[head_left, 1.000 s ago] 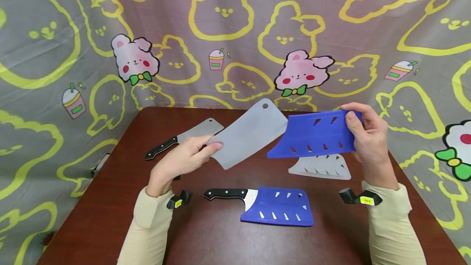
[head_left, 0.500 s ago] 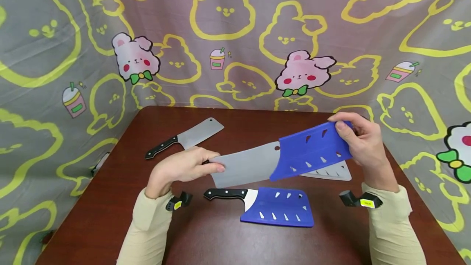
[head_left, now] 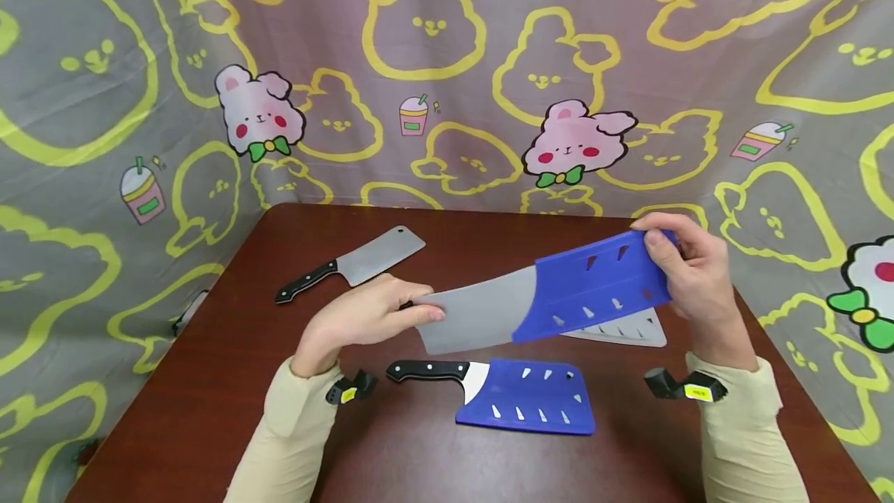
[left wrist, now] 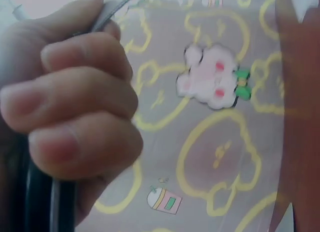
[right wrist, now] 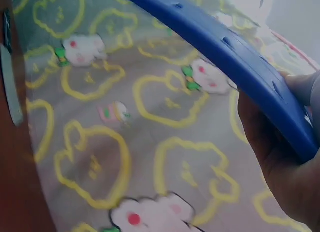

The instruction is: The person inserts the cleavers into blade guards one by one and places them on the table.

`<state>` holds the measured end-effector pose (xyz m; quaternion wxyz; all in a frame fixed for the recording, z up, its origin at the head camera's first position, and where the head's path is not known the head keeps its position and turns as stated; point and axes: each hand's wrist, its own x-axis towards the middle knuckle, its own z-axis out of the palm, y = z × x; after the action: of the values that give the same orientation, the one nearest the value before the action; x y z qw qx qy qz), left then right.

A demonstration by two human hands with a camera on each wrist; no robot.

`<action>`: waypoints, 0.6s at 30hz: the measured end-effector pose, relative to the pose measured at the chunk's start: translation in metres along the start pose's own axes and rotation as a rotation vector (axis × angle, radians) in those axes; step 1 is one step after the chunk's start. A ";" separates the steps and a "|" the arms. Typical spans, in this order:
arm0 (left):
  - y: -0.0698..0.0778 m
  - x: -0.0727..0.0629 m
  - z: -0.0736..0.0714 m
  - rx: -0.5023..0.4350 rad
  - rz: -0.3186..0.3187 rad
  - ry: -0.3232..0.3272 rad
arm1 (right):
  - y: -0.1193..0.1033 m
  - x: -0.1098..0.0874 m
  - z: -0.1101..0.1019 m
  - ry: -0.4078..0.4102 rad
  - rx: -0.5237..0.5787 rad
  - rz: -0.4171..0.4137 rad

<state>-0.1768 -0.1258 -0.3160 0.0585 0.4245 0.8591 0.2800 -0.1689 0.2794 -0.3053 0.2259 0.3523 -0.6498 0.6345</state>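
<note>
My left hand (head_left: 373,313) grips the black handle (left wrist: 50,202) of a cleaver, its fingers curled round it in the left wrist view. That cleaver's blade (head_left: 478,311) points right, its far part inside a blue slotted blade cover (head_left: 601,286). The right hand (head_left: 691,274) pinches the cover's outer end between thumb and fingers. Both are held above the table, and the cover's blue edge (right wrist: 225,62) shows in the right wrist view. Nearer on the table lies a second cleaver in a blue cover (head_left: 527,398), black handle to the left.
A bare cleaver (head_left: 380,254) lies at the back left of the brown table (head_left: 230,379). Partly hidden under the held cover is a white slotted blade cover (head_left: 628,328). A patterned curtain (head_left: 461,99) hangs round the table's back and sides.
The left hand has turned the cleaver flatter and brought its tip into the blue cover, then pushed it further right. The right hand lowered and tilted the cover slightly.
</note>
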 end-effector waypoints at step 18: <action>0.002 0.003 0.002 0.009 -0.044 -0.007 | 0.008 -0.001 0.016 -0.003 -0.022 0.046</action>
<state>-0.1768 -0.1213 -0.3163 0.0660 0.4068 0.8692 0.2733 -0.1715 0.2632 -0.3132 0.2139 0.3358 -0.6649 0.6319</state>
